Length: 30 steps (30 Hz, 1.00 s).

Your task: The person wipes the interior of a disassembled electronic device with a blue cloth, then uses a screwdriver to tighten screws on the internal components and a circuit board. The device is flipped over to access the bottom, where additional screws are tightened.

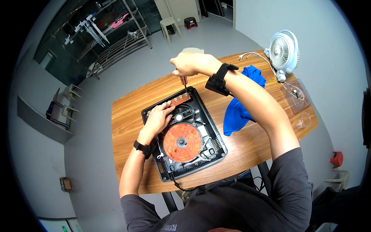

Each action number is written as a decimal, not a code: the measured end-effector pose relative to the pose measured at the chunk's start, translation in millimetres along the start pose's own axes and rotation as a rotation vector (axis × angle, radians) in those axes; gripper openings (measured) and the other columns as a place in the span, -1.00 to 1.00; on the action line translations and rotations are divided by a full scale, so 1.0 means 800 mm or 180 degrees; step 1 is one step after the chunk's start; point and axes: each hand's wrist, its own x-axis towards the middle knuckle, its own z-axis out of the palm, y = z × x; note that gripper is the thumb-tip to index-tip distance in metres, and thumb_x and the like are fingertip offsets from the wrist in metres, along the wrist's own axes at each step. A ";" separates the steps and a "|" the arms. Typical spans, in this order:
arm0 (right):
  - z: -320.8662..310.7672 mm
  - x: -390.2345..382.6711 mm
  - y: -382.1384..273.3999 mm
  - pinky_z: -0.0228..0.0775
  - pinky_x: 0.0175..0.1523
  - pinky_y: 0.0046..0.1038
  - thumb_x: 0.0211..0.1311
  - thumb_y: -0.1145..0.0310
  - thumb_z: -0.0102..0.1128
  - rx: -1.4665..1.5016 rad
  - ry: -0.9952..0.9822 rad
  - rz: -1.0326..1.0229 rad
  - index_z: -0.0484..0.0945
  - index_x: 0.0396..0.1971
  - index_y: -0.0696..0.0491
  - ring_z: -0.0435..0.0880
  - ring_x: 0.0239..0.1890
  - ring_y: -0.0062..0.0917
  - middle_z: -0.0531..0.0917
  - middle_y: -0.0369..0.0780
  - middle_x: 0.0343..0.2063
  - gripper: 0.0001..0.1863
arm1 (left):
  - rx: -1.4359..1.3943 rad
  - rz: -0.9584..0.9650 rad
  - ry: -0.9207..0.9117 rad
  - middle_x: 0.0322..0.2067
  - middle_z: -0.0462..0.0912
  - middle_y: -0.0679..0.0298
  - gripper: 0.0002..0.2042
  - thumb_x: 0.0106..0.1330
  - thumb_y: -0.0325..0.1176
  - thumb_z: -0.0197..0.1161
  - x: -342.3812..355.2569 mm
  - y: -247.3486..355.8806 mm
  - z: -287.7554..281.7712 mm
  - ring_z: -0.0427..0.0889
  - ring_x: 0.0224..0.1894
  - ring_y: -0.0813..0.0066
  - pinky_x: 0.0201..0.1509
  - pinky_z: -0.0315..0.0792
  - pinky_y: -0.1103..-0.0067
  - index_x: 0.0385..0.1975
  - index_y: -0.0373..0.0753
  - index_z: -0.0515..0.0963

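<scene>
An opened induction cooker (210, 133) lies on the wooden table (127, 112), its black base showing an orange copper coil (182, 142) and a strip-shaped circuit board (176, 101) at its far edge. My right hand (187, 63) grips a screwdriver (185, 86) held upright, its tip down on the circuit board. My left hand (157, 118) rests flat on the cooker's inside, next to the board and just above the coil. Both wrists wear black bands.
A blue cloth (239, 106) lies right of the cooker. A small white fan (284, 52) with a cable stands at the far right corner. A clear plastic box (295, 94) and a clear cup (305, 120) sit by the right edge. Stools and a metal rack stand beyond the table.
</scene>
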 end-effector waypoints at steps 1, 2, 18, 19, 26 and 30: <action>0.002 0.003 -0.005 0.64 -0.08 -0.14 0.42 0.16 0.14 -0.0187 0.0148 -0.0069 0.56 -0.02 0.25 0.79 -0.26 -0.12 0.77 0.02 -0.39 -0.58 | 0.0001 -0.0008 0.0027 0.30 0.53 0.07 -0.59 0.33 -0.38 0.31 -0.003 0.000 0.000 0.53 0.28 0.06 0.40 0.36 0.24 0.19 -0.25 0.62; 0.001 0.005 -0.008 0.63 -0.04 -0.13 0.41 0.16 0.14 -0.0210 0.0054 0.0080 0.57 -0.02 0.26 0.78 -0.22 -0.10 0.77 0.04 -0.36 -0.58 | 0.0011 -0.0022 0.0044 0.30 0.53 0.06 -0.59 0.33 -0.39 0.31 -0.005 0.000 0.000 0.53 0.28 0.06 0.40 0.36 0.24 0.19 -0.25 0.62; 0.001 0.005 -0.013 0.62 -0.04 -0.10 0.42 0.18 0.12 -0.0324 -0.0037 0.0078 0.58 -0.01 0.19 0.78 -0.22 -0.11 0.77 0.03 -0.32 -0.62 | 0.0035 -0.0078 -0.0010 0.31 0.52 0.05 -0.58 0.33 -0.38 0.31 -0.003 0.001 -0.001 0.51 0.31 0.06 0.42 0.36 0.24 0.20 -0.24 0.61; -0.001 0.005 -0.019 0.61 0.00 -0.08 0.42 0.18 0.11 -0.0330 -0.0088 0.0215 0.57 0.03 0.19 0.78 -0.18 -0.10 0.78 0.03 -0.31 -0.61 | 0.0036 -0.0066 0.0021 0.31 0.52 0.05 -0.59 0.33 -0.36 0.31 -0.004 -0.001 0.001 0.53 0.29 0.07 0.41 0.36 0.23 0.19 -0.23 0.62; -0.027 -0.025 -0.019 0.61 -0.02 -0.08 0.43 0.24 0.01 0.0162 -0.0413 -0.0028 0.47 0.14 0.20 0.78 -0.15 -0.11 0.78 0.03 -0.29 -0.58 | 0.0038 -0.0084 0.0013 0.31 0.52 0.06 -0.59 0.34 -0.36 0.31 -0.005 0.002 -0.001 0.52 0.29 0.07 0.41 0.36 0.23 0.19 -0.23 0.62; -0.016 -0.016 -0.016 0.61 -0.05 -0.08 0.46 0.23 0.00 0.0512 -0.0435 0.0002 0.57 -0.01 0.21 0.78 -0.18 -0.11 0.78 0.03 -0.29 -0.63 | 0.0044 -0.0069 0.0024 0.31 0.52 0.07 -0.59 0.34 -0.36 0.31 -0.005 -0.001 0.003 0.52 0.29 0.08 0.41 0.35 0.23 0.19 -0.23 0.62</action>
